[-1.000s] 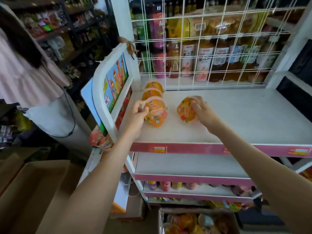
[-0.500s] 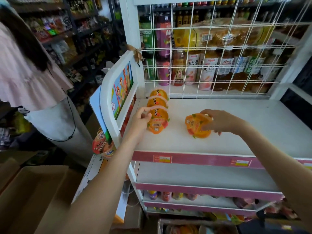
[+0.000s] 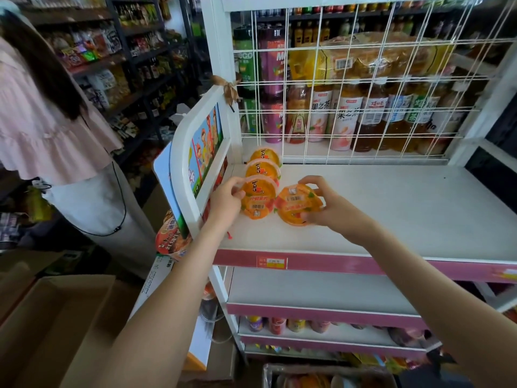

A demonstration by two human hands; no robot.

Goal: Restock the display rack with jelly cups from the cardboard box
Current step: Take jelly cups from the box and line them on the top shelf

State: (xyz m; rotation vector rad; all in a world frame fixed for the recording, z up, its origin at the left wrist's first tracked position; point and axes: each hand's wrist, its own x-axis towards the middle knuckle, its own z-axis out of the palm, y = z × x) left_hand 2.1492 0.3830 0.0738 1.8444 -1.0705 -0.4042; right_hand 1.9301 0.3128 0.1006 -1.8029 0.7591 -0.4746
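Note:
On the top shelf (image 3: 391, 208) of the white and pink display rack, orange jelly cups lean in a row along the left side: a rear cup (image 3: 264, 156), a middle cup (image 3: 262, 170) and a front cup (image 3: 257, 201). My left hand (image 3: 225, 201) pinches the front cup's left rim. My right hand (image 3: 328, 208) holds another orange jelly cup (image 3: 296, 207) tilted on the shelf just right of the front cup. The cardboard box (image 3: 327, 376) with more cups shows at the bottom edge.
A wire grid (image 3: 363, 88) backs the shelf, with drink bottles behind it. A side panel with a cartoon picture (image 3: 205, 141) borders the shelf's left. A person in pink (image 3: 42, 113) stands at left. An open brown carton (image 3: 56, 326) lies at lower left. Lower shelves hold small items.
My right hand has carried its jelly cup leftward until it sits beside the front cup of the row. My left hand has stayed on the front cup, now set against the row.

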